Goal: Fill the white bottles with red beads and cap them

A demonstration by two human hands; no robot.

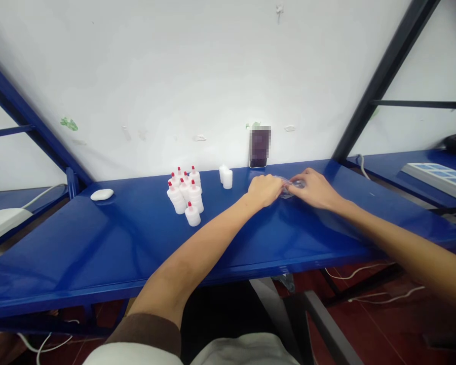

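Clear crinkled plastic, perhaps a bag, lies on the right half of the blue table between my two hands. My left hand is closed on its left side, back of the hand up. From the right, my right hand pinches the plastic with thumb and fingertips. What the plastic contains, if anything, is too small to tell. Left of my hands, two small white cylinders stand side by side. Further left is a cluster of several white bottles with red tips, and one shorter red-tipped bottle stands in front.
A dark phone leans upright against the white wall behind the table. A white rounded case lies at the far left. Metal frame posts rise at both sides. A chair armrest is below the table's front edge.
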